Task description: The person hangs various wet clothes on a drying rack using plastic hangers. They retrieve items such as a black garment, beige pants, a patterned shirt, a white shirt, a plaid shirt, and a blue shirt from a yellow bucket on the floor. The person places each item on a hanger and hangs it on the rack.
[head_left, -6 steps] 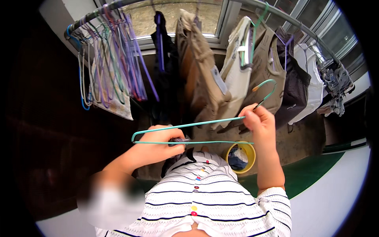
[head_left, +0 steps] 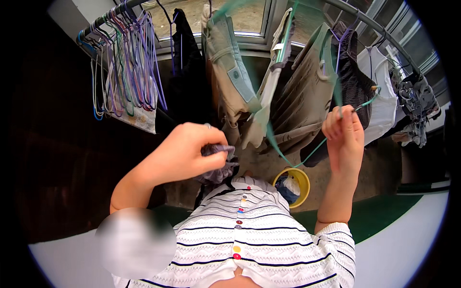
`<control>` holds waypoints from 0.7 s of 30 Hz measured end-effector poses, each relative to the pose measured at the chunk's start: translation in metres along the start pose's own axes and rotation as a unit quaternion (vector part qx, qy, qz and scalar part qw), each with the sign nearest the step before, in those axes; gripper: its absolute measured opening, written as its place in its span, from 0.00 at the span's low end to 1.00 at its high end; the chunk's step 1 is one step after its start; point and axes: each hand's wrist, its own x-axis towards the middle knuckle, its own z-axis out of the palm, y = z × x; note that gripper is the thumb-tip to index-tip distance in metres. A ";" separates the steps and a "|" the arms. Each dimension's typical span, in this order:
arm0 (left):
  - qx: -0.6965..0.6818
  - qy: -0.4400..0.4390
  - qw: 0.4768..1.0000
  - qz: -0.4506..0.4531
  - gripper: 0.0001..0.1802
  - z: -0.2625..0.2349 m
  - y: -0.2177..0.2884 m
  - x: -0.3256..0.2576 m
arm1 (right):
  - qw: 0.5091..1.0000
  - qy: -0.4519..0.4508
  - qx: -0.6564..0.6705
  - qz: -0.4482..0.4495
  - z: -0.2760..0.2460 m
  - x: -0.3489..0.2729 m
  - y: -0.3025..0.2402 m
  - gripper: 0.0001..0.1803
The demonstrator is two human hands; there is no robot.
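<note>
My right hand (head_left: 343,137) is raised and grips a thin green wire hanger (head_left: 307,153) near its hook; the hanger is blurred and swings upward across the hanging clothes. My left hand (head_left: 189,151) is closed on a bunched dark grey piece of cloth (head_left: 218,168) held just above my chest. Both hands are in front of a curved metal rail (head_left: 365,26) hung with beige, dark and white garments.
A bunch of empty coloured wire hangers (head_left: 127,72) hangs at the rail's left end. A yellow bucket (head_left: 293,185) with clothes stands on the floor below. Beige trousers (head_left: 230,81) and a white shirt (head_left: 382,103) hang ahead. A window lies behind the rail.
The green hanger has swung from lying level between both hands to pointing up. My left hand has let go of it and now grips the grey cloth.
</note>
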 end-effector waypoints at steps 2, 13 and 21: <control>0.020 0.016 1.000 0.014 0.08 0.001 0.012 0.018 | 0.994 -0.015 0.105 -0.019 -0.014 0.007 -0.012 0.13; 0.041 0.067 0.994 0.072 0.05 -0.020 0.078 0.033 | 0.955 0.010 0.269 -0.127 0.007 0.007 -0.007 0.15; -0.067 0.098 0.993 -0.023 0.09 -0.056 0.042 0.014 | 0.996 0.081 -0.019 -0.045 0.021 -0.023 0.041 0.06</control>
